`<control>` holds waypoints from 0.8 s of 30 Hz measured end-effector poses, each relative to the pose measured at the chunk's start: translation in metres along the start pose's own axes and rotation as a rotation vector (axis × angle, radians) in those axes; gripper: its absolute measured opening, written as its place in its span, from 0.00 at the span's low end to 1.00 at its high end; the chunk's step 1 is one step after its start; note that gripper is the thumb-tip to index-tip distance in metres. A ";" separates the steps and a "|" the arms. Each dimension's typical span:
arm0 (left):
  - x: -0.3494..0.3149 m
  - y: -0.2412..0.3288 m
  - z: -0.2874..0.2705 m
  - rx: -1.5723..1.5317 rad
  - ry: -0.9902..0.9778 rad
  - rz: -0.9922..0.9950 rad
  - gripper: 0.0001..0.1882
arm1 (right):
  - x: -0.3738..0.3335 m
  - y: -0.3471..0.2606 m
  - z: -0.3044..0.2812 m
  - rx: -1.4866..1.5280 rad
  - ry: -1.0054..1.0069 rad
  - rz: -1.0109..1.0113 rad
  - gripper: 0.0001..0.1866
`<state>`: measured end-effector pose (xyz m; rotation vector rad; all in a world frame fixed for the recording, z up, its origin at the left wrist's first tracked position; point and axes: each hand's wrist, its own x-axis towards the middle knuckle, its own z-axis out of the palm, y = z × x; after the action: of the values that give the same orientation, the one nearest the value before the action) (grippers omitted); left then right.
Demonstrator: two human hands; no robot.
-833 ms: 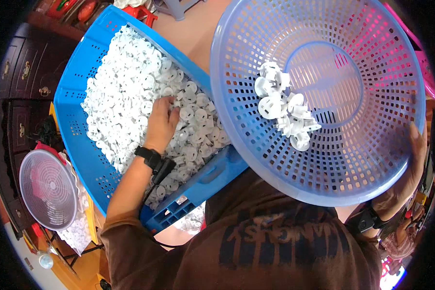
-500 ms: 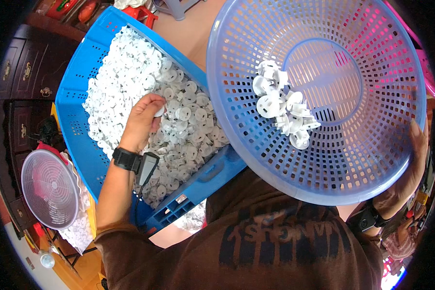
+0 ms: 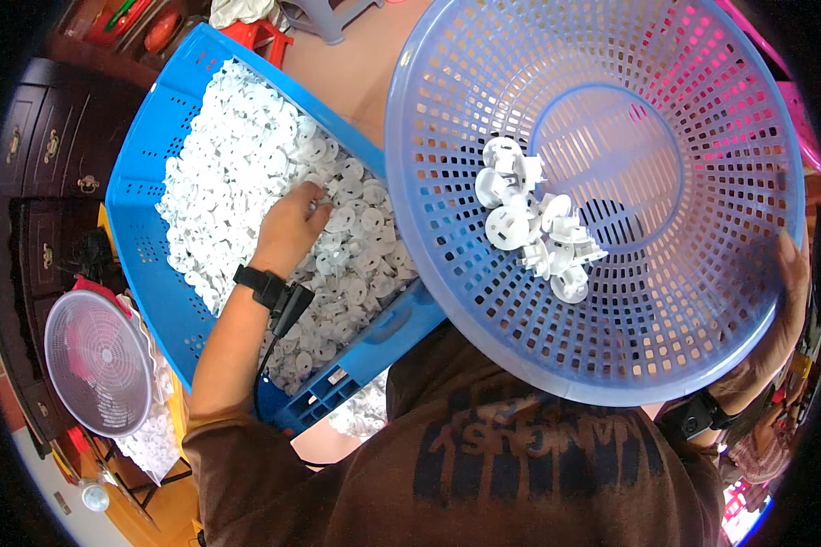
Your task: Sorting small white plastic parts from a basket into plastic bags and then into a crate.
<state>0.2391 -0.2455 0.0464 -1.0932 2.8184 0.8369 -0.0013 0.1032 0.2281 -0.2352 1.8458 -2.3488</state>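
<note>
My left hand [image 3: 292, 226] is down at the heap of small white plastic pieces [image 3: 237, 137] in a large blue crate [image 3: 135, 219]. Its fingers are curled; whatever lies between fingertips and thumb blends into the white heap. The pieces are round discs with slots and upright parts. With my right hand [image 3: 794, 273] I grip the right rim of a big bluish-purple plastic basket [image 3: 611, 137], tilted beside the crate. A small cluster of the same white pieces [image 3: 509, 228] lies inside it. The right hand's fingers are partly hidden by the rim.
At the left stands a smaller pale purple basket [image 3: 100, 365], with more white pieces [image 3: 150, 447] below it. Dark wooden cabinets [image 3: 50, 137] line the left side. A grey stool [image 3: 333, 23] and a red stool [image 3: 263, 38] are beyond the crate. A strapped device [image 3: 287, 310] with a cable sits on my left wrist.
My left hand has shifted slightly right and turned down onto the heap; a white piece seen at its fingers before is hidden now. The large basket sits a little lower in view.
</note>
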 end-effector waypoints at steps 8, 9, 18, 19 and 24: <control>-0.013 0.005 -0.047 -1.025 -0.024 -0.305 0.09 | 0.004 -0.001 0.000 0.049 -0.048 0.092 0.25; -0.017 0.015 -0.055 -1.083 -0.033 -0.315 0.10 | 0.004 -0.001 0.000 0.050 -0.048 0.092 0.25; -0.045 0.156 -0.091 -1.131 -0.129 0.103 0.23 | 0.002 -0.002 0.011 -0.008 -0.012 0.078 0.25; -0.048 0.166 -0.089 -1.027 -0.144 0.243 0.27 | 0.001 0.001 0.013 0.018 -0.005 0.070 0.25; -0.024 0.142 -0.082 -0.837 0.063 0.431 0.27 | 0.000 0.002 0.008 0.001 0.006 0.027 0.25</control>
<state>0.1829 -0.1825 0.1892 -0.4887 2.8147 2.1697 0.0006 0.0955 0.2275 -0.2017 1.8389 -2.3345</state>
